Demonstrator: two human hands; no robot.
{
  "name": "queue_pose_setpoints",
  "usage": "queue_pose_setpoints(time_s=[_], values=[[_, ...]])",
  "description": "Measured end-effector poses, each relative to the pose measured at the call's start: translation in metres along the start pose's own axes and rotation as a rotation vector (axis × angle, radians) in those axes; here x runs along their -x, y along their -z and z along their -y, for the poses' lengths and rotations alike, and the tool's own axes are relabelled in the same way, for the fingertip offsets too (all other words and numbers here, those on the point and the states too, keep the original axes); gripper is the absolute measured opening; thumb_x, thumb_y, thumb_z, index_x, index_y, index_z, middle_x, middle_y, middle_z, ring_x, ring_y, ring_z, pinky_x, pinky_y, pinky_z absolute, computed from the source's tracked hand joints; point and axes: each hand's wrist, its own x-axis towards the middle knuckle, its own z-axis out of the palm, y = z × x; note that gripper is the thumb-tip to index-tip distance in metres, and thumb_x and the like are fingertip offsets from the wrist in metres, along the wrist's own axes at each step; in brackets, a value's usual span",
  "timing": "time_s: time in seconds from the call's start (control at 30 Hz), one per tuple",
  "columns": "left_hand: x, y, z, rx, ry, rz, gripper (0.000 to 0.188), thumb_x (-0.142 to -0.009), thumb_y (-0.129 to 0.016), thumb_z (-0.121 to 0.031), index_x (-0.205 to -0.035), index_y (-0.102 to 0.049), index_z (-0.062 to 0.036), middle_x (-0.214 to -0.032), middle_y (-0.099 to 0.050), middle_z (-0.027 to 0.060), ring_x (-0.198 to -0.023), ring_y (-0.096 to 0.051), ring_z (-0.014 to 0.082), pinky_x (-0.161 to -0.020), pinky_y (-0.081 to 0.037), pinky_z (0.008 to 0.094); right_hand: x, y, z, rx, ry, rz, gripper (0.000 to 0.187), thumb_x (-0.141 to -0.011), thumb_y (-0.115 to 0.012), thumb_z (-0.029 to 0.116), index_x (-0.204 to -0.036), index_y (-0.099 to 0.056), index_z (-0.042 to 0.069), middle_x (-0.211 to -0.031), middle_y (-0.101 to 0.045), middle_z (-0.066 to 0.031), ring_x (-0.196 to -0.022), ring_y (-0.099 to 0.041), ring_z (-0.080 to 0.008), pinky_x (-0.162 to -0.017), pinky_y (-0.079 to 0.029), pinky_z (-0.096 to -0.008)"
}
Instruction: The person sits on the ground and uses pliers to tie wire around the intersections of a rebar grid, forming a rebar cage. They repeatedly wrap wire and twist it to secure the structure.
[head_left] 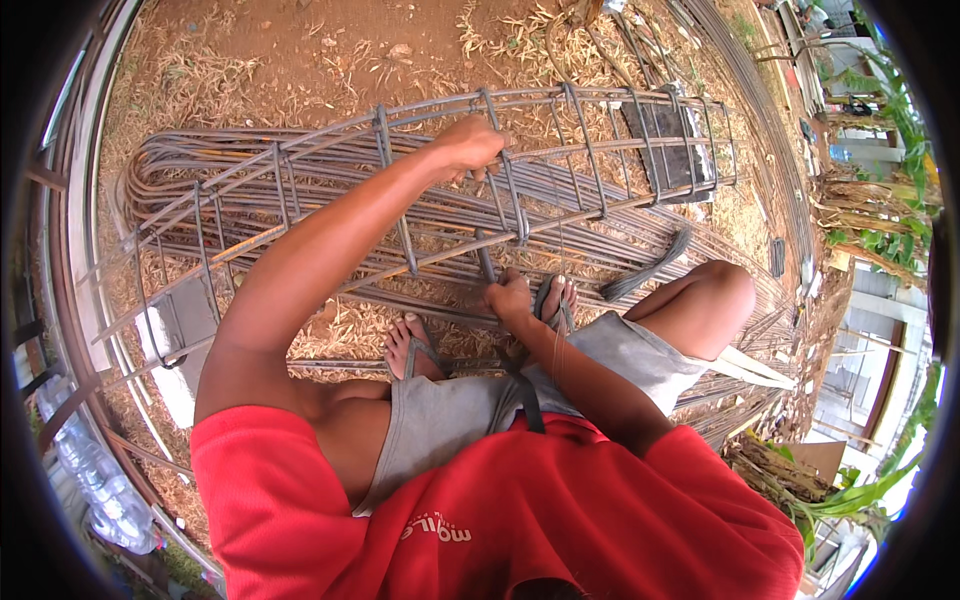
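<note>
A long cage of steel rebar [592,150] with rectangular stirrups lies across in front of me. My left hand [470,150] reaches over to its far side, the fingers curled round a stirrup [517,205] near the middle. Closer to my body, my right hand [510,297] is closed round a dark, rod-like hand tool [485,255]. The tool's upper end points at the near bar of the cage; its lower part is hidden in my fist. Right of that hand lies a bundle of thin dark tie wire [648,265].
Under the cage a pile of bent rebar [165,175] covers the dry ground. A dark block [665,150] is beneath the cage's right end, a pale block [180,325] near its left end. Plastic bottles [100,480] lie at far left, plants [890,240] at right.
</note>
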Motion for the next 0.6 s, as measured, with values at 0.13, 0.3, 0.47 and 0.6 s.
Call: queue_pose_setpoints(time_s=[0.13, 0.3, 0.47, 0.6], values=[[-0.003, 0.0, 0.003, -0.029, 0.007, -0.012, 0.038, -0.107, -0.057, -0.024, -0.113, -0.073, 0.0104, -0.101, -0.077, 0.0272, -0.05, -0.06, 0.0139, -0.035, -0.036, 0.0324, -0.006, -0.016, 0.005, 0.458, 0.108, -0.13, 0.043, -0.083, -0.072, 0.016, -0.119, -0.056, -0.003, -0.105, -0.072, -0.0279, -0.101, -0.072, -0.0459, -0.093, -0.057, -0.0512], [-0.001, 0.001, 0.004, 0.002, 0.012, -0.007, 0.038, -0.107, -0.056, -0.023, -0.111, -0.072, 0.0106, -0.101, -0.077, 0.0265, -0.051, -0.061, 0.0142, -0.036, -0.037, 0.0323, -0.007, -0.014, 0.012, 0.458, 0.166, -0.07, 0.043, -0.089, -0.073, 0.019, -0.123, -0.054, 0.002, -0.094, -0.068, -0.0194, -0.079, -0.07, -0.0356, -0.073, -0.059, -0.0487], [0.001, 0.002, 0.001, 0.023, 0.009, 0.009, 0.036, -0.108, -0.056, -0.024, -0.104, -0.07, 0.0092, -0.1, -0.076, 0.0263, -0.05, -0.059, 0.0144, -0.037, -0.037, 0.0311, 0.021, 0.073, 0.059, 0.001, -0.216, 0.346, 0.021, -0.096, -0.071, 0.017, -0.111, -0.062, 0.005, -0.084, -0.063, -0.0045, -0.048, -0.047, -0.0147, -0.04, -0.04, -0.0336], [-0.001, 0.006, 0.001, 0.005, 0.011, 0.076, 0.038, -0.103, -0.055, -0.023, -0.111, -0.064, 0.0124, -0.1, -0.073, 0.0245, -0.064, -0.065, 0.0186, -0.045, -0.039, 0.0369, 0.074, 0.141, 0.102, -0.211, -0.156, 0.226, 0.015, -0.095, -0.07, 0.018, -0.101, -0.065, 0.005, -0.069, -0.058, -0.0018, -0.047, -0.046, -0.0118, -0.04, -0.037, -0.0322]])
